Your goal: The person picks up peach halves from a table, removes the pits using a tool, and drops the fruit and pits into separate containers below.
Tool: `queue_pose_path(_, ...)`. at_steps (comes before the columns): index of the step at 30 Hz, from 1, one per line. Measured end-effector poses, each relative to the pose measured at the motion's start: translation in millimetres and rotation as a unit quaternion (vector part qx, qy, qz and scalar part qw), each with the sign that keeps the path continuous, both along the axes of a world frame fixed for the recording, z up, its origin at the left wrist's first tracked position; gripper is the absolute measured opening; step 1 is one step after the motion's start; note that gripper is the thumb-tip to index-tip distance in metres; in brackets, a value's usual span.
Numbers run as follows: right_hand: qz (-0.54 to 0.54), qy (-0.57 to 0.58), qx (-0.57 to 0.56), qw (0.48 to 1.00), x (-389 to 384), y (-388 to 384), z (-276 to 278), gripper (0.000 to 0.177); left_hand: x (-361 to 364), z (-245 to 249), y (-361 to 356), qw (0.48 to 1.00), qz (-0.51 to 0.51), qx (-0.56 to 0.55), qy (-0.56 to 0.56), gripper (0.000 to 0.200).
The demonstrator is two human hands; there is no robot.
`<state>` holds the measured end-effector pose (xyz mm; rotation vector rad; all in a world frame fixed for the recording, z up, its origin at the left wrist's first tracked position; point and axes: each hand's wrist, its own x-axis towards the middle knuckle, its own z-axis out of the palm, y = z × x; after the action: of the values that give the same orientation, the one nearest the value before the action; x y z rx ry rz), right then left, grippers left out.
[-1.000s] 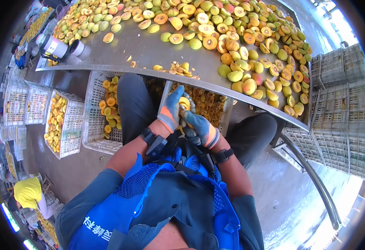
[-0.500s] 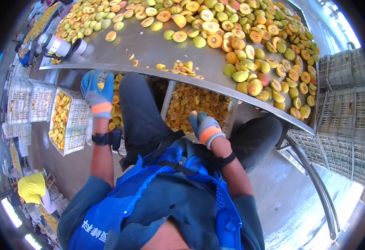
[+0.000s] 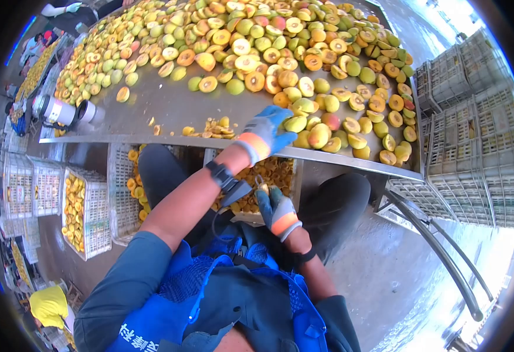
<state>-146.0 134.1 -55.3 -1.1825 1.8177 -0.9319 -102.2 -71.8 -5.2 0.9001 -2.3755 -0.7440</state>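
Note:
My left hand, in a blue and grey glove, reaches over the front edge of the metal table. Its fingers are spread beside a yellow-green fruit, touching or nearly touching it. Below the edge, my right hand, gloved too, is closed on a small tool with a metal loop. That tool is over a crate of cut fruit pieces between my knees. Whole and halved fruits are heaped on the table.
Crates of fruit halves stand at the left. White crates are stacked at the right, near a curved metal bar. A metal cylinder lies on the table's left end. A person in yellow is at lower left.
My left hand has moved from above the left crate across to the fruit at the table edge, and its fingers have spread. The view has shifted, showing more of the table.

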Motion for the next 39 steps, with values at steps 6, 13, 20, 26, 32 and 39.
queue_pose_path(6, -0.133, -0.172, -0.103, 0.971, -12, 11, -13, 0.025, -30, -12, -11, 0.996, -0.050, 0.018, -0.065, 0.043)
queue_pose_path(13, -0.165, -0.432, -0.094, 0.881, -48, -49, 59, 0.031, 49, 11, 29, 0.984, -0.110, -0.085, 0.115, 0.040)
queue_pose_path(20, -0.149, -0.478, -0.058, 0.864, -12, -64, 84, 0.027, 77, 21, 77, 0.736, -0.006, 0.464, 0.493, 0.046)
queue_pose_path(26, -0.075, -0.307, -0.178, 0.932, 13, -64, 37, 0.020, 78, 20, 90, 0.737, 0.067, 0.435, 0.513, 0.035)
queue_pose_path(32, 0.010, -0.077, -0.142, 0.987, 20, -41, 83, 0.022, 95, 21, 84, 0.763, 0.088, 0.409, 0.492, 0.025)
queue_pose_path(39, 0.036, 0.004, -0.124, 0.992, 31, -41, 89, 0.023, 97, 25, 92, 0.692, 0.102, 0.455, 0.551, 0.024)
